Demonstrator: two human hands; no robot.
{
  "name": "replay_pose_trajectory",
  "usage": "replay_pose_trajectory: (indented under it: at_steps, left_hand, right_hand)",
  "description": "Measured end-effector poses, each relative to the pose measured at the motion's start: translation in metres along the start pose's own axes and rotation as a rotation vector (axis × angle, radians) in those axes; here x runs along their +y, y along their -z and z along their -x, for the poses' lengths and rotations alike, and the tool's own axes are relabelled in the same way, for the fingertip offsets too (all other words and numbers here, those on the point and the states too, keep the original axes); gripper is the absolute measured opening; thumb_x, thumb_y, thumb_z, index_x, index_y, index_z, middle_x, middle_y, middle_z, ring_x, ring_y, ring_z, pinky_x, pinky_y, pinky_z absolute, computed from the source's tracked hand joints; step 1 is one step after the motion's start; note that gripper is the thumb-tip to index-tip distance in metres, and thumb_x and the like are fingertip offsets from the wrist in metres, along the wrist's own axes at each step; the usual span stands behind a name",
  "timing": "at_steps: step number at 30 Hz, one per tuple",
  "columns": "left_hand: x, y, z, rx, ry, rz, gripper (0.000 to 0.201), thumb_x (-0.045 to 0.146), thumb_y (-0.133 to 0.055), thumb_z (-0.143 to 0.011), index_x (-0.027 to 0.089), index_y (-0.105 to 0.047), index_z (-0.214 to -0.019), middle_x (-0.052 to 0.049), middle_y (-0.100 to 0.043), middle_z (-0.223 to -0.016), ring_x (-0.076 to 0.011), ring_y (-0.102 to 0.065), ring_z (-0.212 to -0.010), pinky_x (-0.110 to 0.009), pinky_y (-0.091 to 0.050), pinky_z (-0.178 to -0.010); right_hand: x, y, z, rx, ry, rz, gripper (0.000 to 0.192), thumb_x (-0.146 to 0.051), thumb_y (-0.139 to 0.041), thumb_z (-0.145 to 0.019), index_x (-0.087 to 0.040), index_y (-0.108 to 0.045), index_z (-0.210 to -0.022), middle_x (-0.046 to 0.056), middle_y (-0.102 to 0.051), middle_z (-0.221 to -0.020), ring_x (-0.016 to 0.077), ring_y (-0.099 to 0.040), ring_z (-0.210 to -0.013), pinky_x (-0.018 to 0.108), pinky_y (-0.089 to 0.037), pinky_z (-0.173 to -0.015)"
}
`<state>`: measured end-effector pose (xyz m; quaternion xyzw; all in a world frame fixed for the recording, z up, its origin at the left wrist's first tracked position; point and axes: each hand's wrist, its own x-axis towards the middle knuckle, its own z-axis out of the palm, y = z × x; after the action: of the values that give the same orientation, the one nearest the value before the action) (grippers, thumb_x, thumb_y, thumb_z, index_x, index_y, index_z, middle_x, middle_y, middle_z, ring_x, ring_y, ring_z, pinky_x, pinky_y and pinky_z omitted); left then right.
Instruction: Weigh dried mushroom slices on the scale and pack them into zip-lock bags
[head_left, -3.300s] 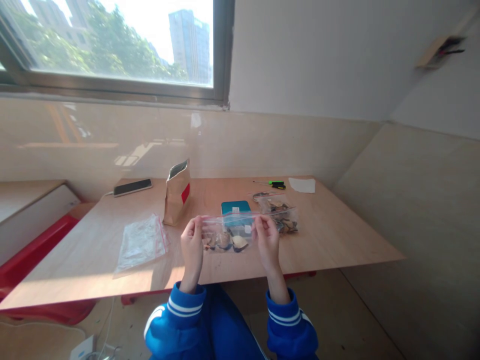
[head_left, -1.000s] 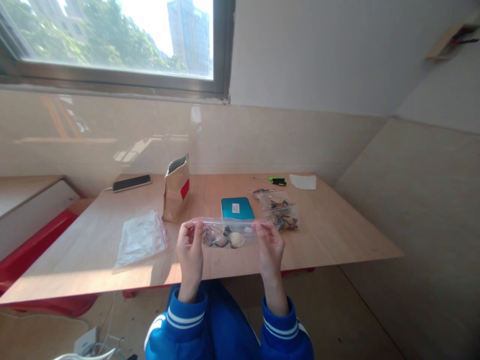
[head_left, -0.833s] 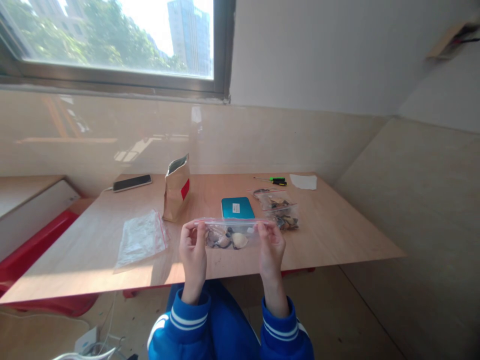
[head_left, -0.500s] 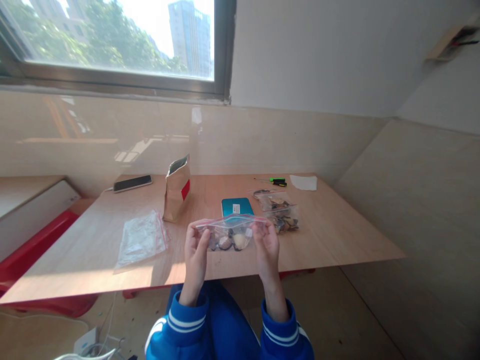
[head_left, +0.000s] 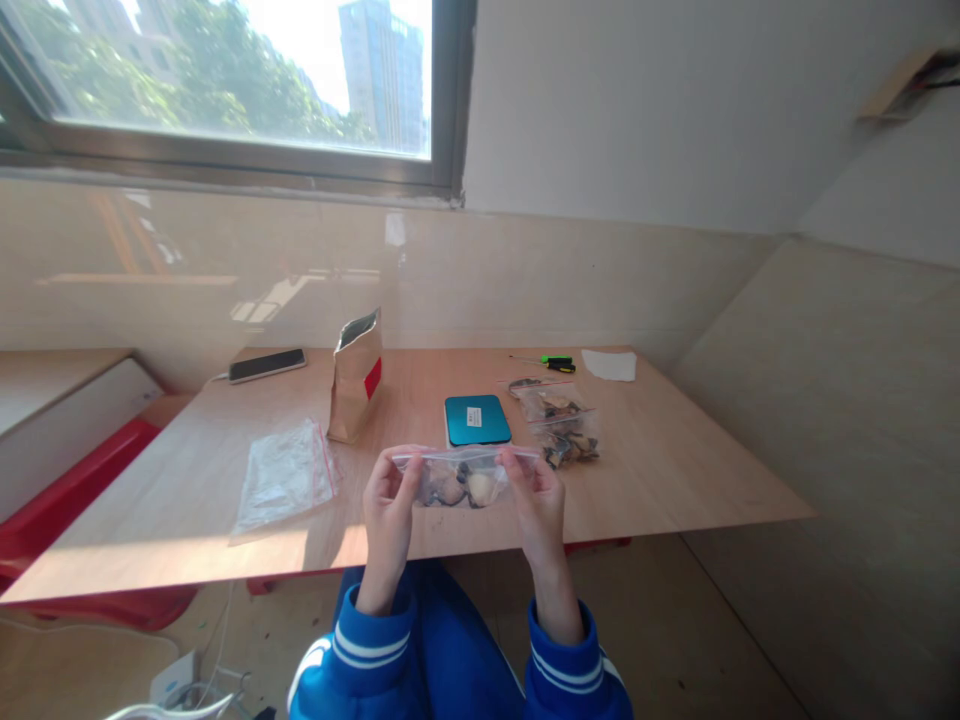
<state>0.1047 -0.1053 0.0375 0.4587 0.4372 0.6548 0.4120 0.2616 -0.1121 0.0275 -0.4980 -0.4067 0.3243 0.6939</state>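
Observation:
Between my two hands is a clear zip bag (head_left: 442,487) holding several pale and dark dried slices. My left hand (head_left: 390,505) pinches the left end of its top edge, thumb in front. At the right end, my right hand (head_left: 536,500) grips the same edge between thumb and fingers. Just beyond the bag lies a teal square scale (head_left: 477,420) with a white label. To its right, filled zip bags (head_left: 571,447) of similar dried pieces rest on the table.
A brown paper pouch (head_left: 355,385) stands open at the top. Flat clear bags (head_left: 285,475) lie left of it. A phone (head_left: 268,366), screwdrivers (head_left: 555,362) and a white paper (head_left: 609,365) lie along the back of the wooden table (head_left: 660,490).
The bag's top edge, bowed apart before, now lies flatter and closer together. Both hands have come slightly lower, and more of the teal scale shows behind the bag.

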Motion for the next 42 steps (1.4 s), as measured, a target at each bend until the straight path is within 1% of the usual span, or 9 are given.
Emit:
replay_pose_trajectory:
  at_steps: [12, 22, 25, 27, 30, 33, 36, 39, 42]
  left_hand:
    - [0.006, 0.005, 0.001, 0.035, 0.016, -0.053, 0.027, 0.046, -0.068, -0.077, 0.019, -0.061, -0.08, 0.003, -0.058, -0.062, -0.0079, -0.049, -0.051, -0.018, -0.037, -0.044]
    - [0.026, 0.007, 0.004, 0.009, 0.059, -0.062, 0.031, 0.049, -0.066, -0.078, 0.02, -0.058, -0.084, 0.004, -0.056, -0.057, -0.0072, -0.046, -0.044, -0.017, -0.034, -0.037]
    - [0.024, 0.006, 0.003, 0.007, 0.071, -0.043, 0.029, 0.048, -0.065, -0.079, 0.02, -0.057, -0.084, 0.005, -0.056, -0.058, -0.0068, -0.045, -0.045, -0.017, -0.034, -0.039]
    - [0.022, 0.005, 0.001, -0.041, 0.095, -0.005, 0.028, 0.047, -0.063, -0.081, 0.02, -0.059, -0.085, 0.004, -0.057, -0.062, -0.0072, -0.047, -0.048, -0.017, -0.037, -0.041]
    - [0.02, 0.004, 0.0, -0.136, 0.126, 0.059, 0.028, 0.045, -0.067, -0.078, 0.02, -0.062, -0.091, 0.0, -0.066, -0.076, -0.0113, -0.059, -0.063, -0.021, -0.047, -0.055]
    - [0.021, 0.002, -0.001, -0.143, 0.127, 0.054, 0.029, 0.04, -0.074, -0.072, 0.02, -0.066, -0.09, -0.003, -0.07, -0.085, -0.0153, -0.064, -0.075, -0.025, -0.051, -0.065]
    - [0.021, 0.001, -0.002, -0.127, 0.128, 0.008, 0.026, 0.041, -0.074, -0.071, 0.018, -0.07, -0.082, -0.004, -0.069, -0.077, -0.0145, -0.062, -0.067, -0.024, -0.048, -0.058]
    - [0.022, 0.002, -0.002, -0.128, 0.119, -0.019, 0.024, 0.041, -0.074, -0.071, 0.018, -0.071, -0.078, -0.003, -0.067, -0.072, -0.0122, -0.057, -0.06, -0.022, -0.044, -0.051]
    - [0.023, 0.002, -0.002, -0.122, 0.11, -0.027, 0.022, 0.039, -0.075, -0.071, 0.018, -0.071, -0.076, -0.001, -0.066, -0.071, -0.0095, -0.053, -0.056, -0.02, -0.04, -0.047]
  right_hand:
    - [-0.009, 0.01, 0.004, -0.044, 0.086, 0.104, 0.027, -0.045, -0.067, -0.08, -0.02, -0.074, -0.081, 0.006, -0.075, -0.079, 0.0215, -0.07, -0.077, 0.034, -0.056, -0.073]
    - [-0.02, 0.005, 0.012, 0.025, 0.188, 0.172, 0.018, -0.036, -0.068, -0.081, -0.02, -0.07, -0.073, 0.001, -0.068, -0.067, 0.0151, -0.062, -0.063, 0.026, -0.051, -0.06]
    - [-0.021, 0.001, 0.011, 0.06, 0.137, 0.116, 0.02, -0.039, -0.069, -0.079, -0.019, -0.069, -0.074, 0.002, -0.068, -0.068, 0.0157, -0.062, -0.065, 0.027, -0.052, -0.062]
    - [-0.021, -0.002, 0.01, 0.059, 0.078, 0.049, 0.024, -0.042, -0.068, -0.079, -0.019, -0.068, -0.076, 0.002, -0.068, -0.069, 0.0158, -0.063, -0.065, 0.028, -0.053, -0.063]
    - [-0.019, -0.005, 0.008, 0.011, 0.017, -0.058, 0.027, -0.046, -0.064, -0.082, -0.019, -0.067, -0.081, 0.0, -0.066, -0.068, 0.014, -0.062, -0.063, 0.027, -0.054, -0.064]
    - [-0.017, -0.006, 0.007, -0.074, -0.028, -0.133, 0.032, -0.047, -0.068, -0.079, -0.02, -0.068, -0.096, 0.001, -0.069, -0.074, 0.0143, -0.064, -0.066, 0.027, -0.055, -0.065]
    - [-0.015, -0.006, 0.006, -0.099, -0.075, -0.102, 0.034, -0.045, -0.074, -0.073, -0.019, -0.07, -0.095, 0.005, -0.074, -0.086, 0.0163, -0.067, -0.071, 0.029, -0.057, -0.066]
    - [-0.012, -0.005, 0.005, -0.078, -0.098, -0.061, 0.027, -0.043, -0.075, -0.072, -0.018, -0.073, -0.082, 0.006, -0.075, -0.081, 0.0186, -0.069, -0.071, 0.033, -0.059, -0.069]
    - [-0.011, -0.005, 0.004, -0.076, -0.11, -0.063, 0.026, -0.042, -0.076, -0.071, -0.018, -0.074, -0.081, 0.006, -0.076, -0.08, 0.0203, -0.071, -0.073, 0.035, -0.059, -0.071]
